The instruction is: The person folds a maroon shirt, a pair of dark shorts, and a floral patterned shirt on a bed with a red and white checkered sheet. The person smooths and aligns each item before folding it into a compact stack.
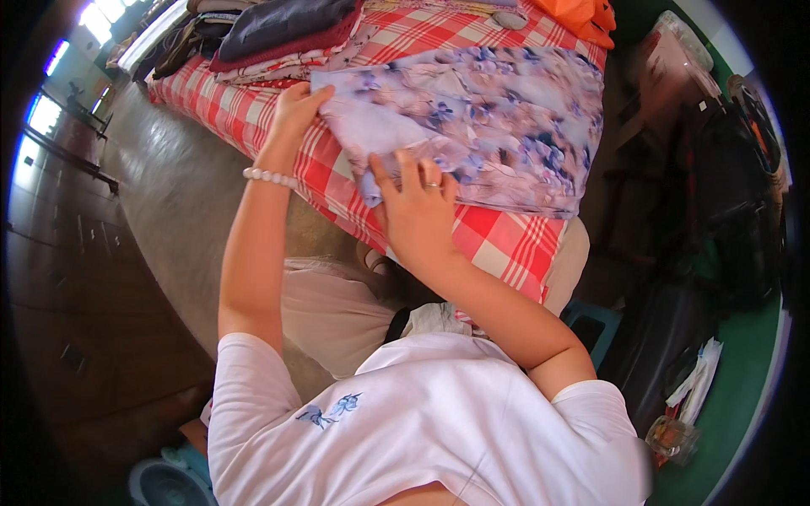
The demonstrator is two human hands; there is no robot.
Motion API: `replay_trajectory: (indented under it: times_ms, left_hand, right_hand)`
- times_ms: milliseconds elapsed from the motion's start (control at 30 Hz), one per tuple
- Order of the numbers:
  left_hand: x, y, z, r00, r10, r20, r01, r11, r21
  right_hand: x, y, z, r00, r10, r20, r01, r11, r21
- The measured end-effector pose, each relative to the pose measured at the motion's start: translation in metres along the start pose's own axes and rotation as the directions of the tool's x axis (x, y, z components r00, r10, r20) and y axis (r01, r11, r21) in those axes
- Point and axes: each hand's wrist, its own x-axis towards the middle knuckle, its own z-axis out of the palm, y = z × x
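Observation:
A floral cloth (506, 126) in lilac, pink and dark blue lies folded flat on a bed with a red-and-white checked cover (506, 253). My left hand (297, 111), a beaded bracelet at its wrist, pinches the cloth's far left corner. My right hand (418, 207), with a ring on one finger, rests near the cloth's near left edge. Its fingers are spread over the fabric beside a small turned-over bit of the edge. The tip of that edge bulges a little below the right thumb.
A stack of folded clothes (287, 38), dark on top, sits at the bed's far left. An orange bag (582, 18) lies at the far right. Dark bags (730, 194) and boxes line the right wall. Near the right bed edge is a blue stool (592, 329).

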Motion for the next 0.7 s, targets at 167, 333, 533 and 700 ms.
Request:
replay_trajectory:
  times_ms: [167, 333, 533, 700]
  left_hand:
    - [-0.019, -0.026, -0.054, 0.998, -0.044, -0.041, 0.048, 0.994, 0.099]
    - [-0.033, -0.062, -0.044, 0.989, -0.106, -0.099, 0.113, 0.991, 0.066]
    - [-0.035, -0.096, -0.039, 0.971, -0.093, -0.218, 0.093, 0.996, -0.009]
    - [-0.049, -0.07, -0.023, 0.97, -0.081, -0.228, 0.097, 0.993, 0.061]
  right_hand:
    - [-0.003, -0.035, 0.019, 0.994, -0.099, 0.045, 0.093, 0.988, 0.126]
    - [-0.017, -0.03, 0.075, 0.984, -0.148, 0.101, 0.136, 0.984, 0.117]
    - [-0.028, -0.031, 0.071, 0.982, -0.179, 0.059, 0.169, 0.974, 0.153]
    - [-0.025, -0.03, 0.073, 0.98, -0.185, 0.069, 0.173, 0.974, 0.149]
